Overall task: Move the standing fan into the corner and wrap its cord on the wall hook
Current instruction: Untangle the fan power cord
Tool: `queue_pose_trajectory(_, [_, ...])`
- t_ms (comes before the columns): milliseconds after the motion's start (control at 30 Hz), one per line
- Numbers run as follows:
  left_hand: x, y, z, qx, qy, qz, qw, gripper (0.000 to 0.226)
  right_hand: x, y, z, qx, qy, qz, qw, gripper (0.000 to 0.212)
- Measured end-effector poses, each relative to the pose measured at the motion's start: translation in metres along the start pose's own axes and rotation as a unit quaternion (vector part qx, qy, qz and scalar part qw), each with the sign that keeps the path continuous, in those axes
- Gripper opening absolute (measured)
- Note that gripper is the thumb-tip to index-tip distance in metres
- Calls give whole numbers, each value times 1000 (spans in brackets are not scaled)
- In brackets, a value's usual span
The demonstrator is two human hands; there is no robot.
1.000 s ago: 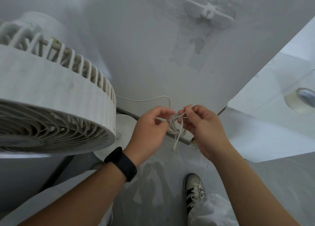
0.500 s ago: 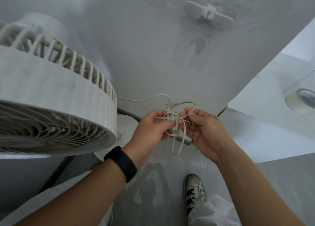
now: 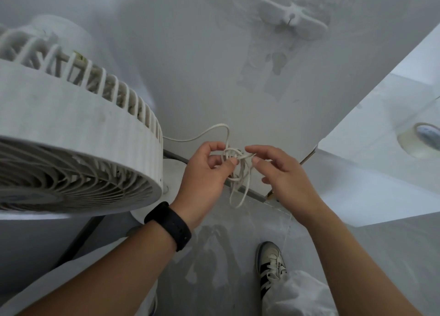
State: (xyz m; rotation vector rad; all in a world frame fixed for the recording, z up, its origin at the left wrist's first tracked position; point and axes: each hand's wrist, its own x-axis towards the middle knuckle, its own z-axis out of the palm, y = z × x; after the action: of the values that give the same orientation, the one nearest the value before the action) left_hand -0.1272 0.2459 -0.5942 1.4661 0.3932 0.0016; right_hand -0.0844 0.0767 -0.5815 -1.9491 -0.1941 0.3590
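One standing fan [image 3: 78, 144] fills the left side, with one round base [image 3: 171, 172] showing under it. One white cord [image 3: 235, 170] is in view, bunched into several loops – the exact number cannot be told. Two hands are there: the left hand [image 3: 204, 177] and the right hand [image 3: 283, 180]. One wall hook [image 3: 291, 19] sits high on the wall. One black wristband [image 3: 170, 225], one shoe [image 3: 271, 265] and one roll of tape [image 3: 420, 140] complete the count – eight kinds of thing.
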Motion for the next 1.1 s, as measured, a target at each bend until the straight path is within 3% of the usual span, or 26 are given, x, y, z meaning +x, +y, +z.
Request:
queue_pose_trajectory(67, [1, -2, -1, 20, 12, 24, 999, 31, 1, 0, 1, -1, -31, 4, 1000, 28])
queue_pose_trajectory(167, [1, -6, 0, 27, 18, 31, 999, 27, 1, 7, 7, -152, -13, -26, 988, 39])
queue_pose_trajectory(333, [0, -3, 1, 18, 15, 11, 1000, 14, 5, 13, 4, -245, 23, -29, 969, 16])
queue_pose_trajectory(467, [1, -2, 1, -54, 10, -39, 998, 11, 4, 14, 6, -211, 13, -32, 977, 19])
queue_pose_trajectory(633, [2, -4, 2, -78, -8, -41, 996, 16, 4, 8, 7, -231, 139, -83, 959, 18])
queue_pose_trajectory(733, [2, -3, 2, -73, -25, -34, 996, 20, 5, 8, 9, -218, 170, -111, 955, 15])
queue_pose_trajectory(933, [0, -5, -1, -71, -37, -27, 996, 30, 6, 12, 10, -194, 155, -135, 959, 16])
queue_pose_trajectory(1100, [0, -4, -4, -86, -48, -18, 995, 27, 2, 11, 12, -264, 146, -183, 936, 11])
